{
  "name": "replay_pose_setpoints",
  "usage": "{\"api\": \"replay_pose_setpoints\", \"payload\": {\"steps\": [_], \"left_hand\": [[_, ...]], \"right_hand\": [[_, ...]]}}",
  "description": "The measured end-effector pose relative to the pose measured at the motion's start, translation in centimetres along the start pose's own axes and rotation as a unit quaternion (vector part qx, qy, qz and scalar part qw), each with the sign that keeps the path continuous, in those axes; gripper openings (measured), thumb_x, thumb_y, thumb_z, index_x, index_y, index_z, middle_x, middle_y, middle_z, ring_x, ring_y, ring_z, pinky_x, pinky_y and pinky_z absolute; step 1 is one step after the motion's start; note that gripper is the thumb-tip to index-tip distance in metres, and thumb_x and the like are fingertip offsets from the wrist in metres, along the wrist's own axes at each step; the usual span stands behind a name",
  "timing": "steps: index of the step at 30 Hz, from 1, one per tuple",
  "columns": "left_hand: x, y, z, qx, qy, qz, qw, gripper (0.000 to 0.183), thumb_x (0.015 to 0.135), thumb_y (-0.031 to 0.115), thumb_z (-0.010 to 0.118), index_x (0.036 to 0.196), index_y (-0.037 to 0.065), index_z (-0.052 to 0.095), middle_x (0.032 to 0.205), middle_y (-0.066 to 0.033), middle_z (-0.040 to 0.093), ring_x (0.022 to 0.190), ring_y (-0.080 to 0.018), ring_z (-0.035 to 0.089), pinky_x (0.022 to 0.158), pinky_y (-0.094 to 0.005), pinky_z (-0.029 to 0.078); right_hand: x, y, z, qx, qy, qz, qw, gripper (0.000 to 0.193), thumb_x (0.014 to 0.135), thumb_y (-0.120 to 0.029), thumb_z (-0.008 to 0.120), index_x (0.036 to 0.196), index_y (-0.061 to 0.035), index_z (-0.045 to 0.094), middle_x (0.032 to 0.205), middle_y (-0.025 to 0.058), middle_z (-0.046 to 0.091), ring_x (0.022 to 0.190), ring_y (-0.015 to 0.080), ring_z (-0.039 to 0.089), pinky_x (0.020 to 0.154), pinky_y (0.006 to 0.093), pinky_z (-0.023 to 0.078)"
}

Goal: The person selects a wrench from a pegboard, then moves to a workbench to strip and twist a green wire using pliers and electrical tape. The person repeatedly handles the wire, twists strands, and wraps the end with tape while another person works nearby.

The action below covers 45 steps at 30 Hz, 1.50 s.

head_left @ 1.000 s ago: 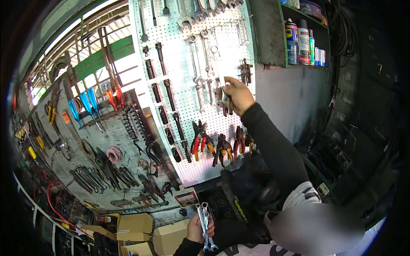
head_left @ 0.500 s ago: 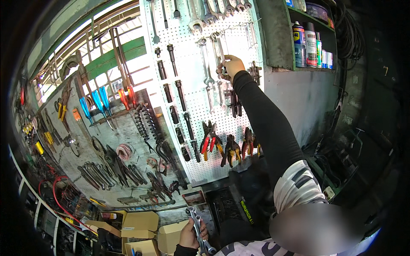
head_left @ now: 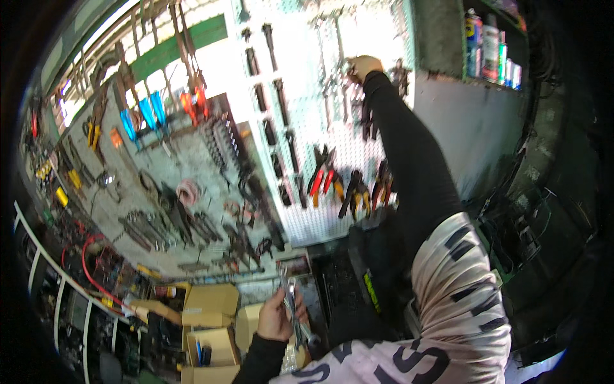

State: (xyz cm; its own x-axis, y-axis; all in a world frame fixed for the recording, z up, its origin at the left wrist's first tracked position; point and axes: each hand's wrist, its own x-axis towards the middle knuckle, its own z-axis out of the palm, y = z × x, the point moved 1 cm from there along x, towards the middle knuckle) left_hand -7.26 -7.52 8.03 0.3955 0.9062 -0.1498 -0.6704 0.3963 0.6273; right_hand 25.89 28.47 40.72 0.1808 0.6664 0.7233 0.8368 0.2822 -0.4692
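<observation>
My left hand (head_left: pixel 276 319) is closed around combination wrenches (head_left: pixel 292 306), held low in front of my body. My right arm is stretched up to the white pegboard (head_left: pixel 320 227). There my right hand (head_left: pixel 367 66) has its fingers curled at a hanging row of wrenches (head_left: pixel 328 86), around what appears to be a wrench. Glare and blur hide most of that wrench. Below this hand hang red-handled pliers (head_left: pixel 324 181) and yellow-handled pliers (head_left: pixel 358 195). Black extension bars (head_left: pixel 283 105) and sockets hang left of the wrenches.
A grey tool board (head_left: pixel 144 192) at left carries blue screwdrivers (head_left: pixel 151 109), red-handled ones (head_left: pixel 194 105) and several wrenches. Open cardboard boxes (head_left: pixel 210 304) stand below. A green shelf (head_left: pixel 438 38) with spray cans (head_left: pixel 490 51) juts out at upper right.
The view has tilted down, so the boards sit higher in the picture. My right hand remains at the wrench row, slightly farther right. My left hand still holds its wrenches.
</observation>
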Motion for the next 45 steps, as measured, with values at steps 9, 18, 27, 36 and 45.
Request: {"api": "replay_pose_setpoints", "payload": {"steps": [9,18,27,36,45], "left_hand": [[2.1,1.5,4.5,0.049,0.018,0.097,0.994,0.011,0.094,0.014,0.050,0.098,0.006,0.044,0.086,-0.0063,0.050,0.062,-0.0154,0.044,0.053,-0.0302,0.039],[3.9,-0.7,6.5,0.111,0.009,0.062,0.992,0.015,0.092,0.011,0.051,0.107,0.007,0.050,0.082,-0.0056,0.055,0.059,-0.0144,0.048,0.049,-0.0277,0.041],[4.2,-2.1,5.8,0.083,0.081,0.054,0.992,0.013,0.096,0.017,0.048,0.106,0.009,0.050,0.078,-0.0061,0.056,0.057,-0.0159,0.050,0.045,-0.0266,0.040],[3.2,-3.5,-4.3,-0.154,0.143,-0.046,0.977,0.019,0.084,0.009,0.047,0.102,0.008,0.051,0.079,-0.0104,0.052,0.067,-0.0248,0.049,0.062,-0.0397,0.042],[4.1,-7.0,-12.2,-0.177,0.017,-0.045,0.983,0.027,0.083,0.007,0.054,0.108,-0.004,0.054,0.108,-0.0156,0.060,0.111,-0.0324,0.053,0.100,-0.0476,0.041]], "right_hand": [[-32.3,-7.8,-2.7,0.449,-0.147,0.013,0.881,0.008,0.086,-0.007,0.055,0.094,-0.0027,0.056,0.083,0.0007,0.058,0.075,0.0075,0.051,0.065,0.0221,0.042],[-46.3,-6.9,-0.3,0.702,-0.249,0.277,0.607,0.030,0.095,-0.016,0.051,0.117,0.0030,0.054,0.083,0.0039,0.059,0.064,0.0132,0.057,0.059,0.0261,0.050],[-43.4,-4.7,0.5,0.771,-0.168,0.314,0.527,0.012,0.093,-0.016,0.054,0.097,-0.0040,0.054,0.082,0.0089,0.059,0.074,0.0241,0.060,0.064,0.0407,0.052],[-11.7,2.5,-8.2,0.545,0.023,0.120,0.829,0.028,0.090,-0.007,0.049,0.117,-0.0001,0.048,0.081,0.0112,0.058,0.057,0.0179,0.054,0.045,0.0319,0.045],[3.3,3.1,-16.7,0.537,0.205,0.095,0.813,0.040,0.087,0.010,0.041,0.121,-0.0099,0.051,0.093,0.0168,0.064,0.065,0.0221,0.060,0.047,0.0356,0.047]]}}
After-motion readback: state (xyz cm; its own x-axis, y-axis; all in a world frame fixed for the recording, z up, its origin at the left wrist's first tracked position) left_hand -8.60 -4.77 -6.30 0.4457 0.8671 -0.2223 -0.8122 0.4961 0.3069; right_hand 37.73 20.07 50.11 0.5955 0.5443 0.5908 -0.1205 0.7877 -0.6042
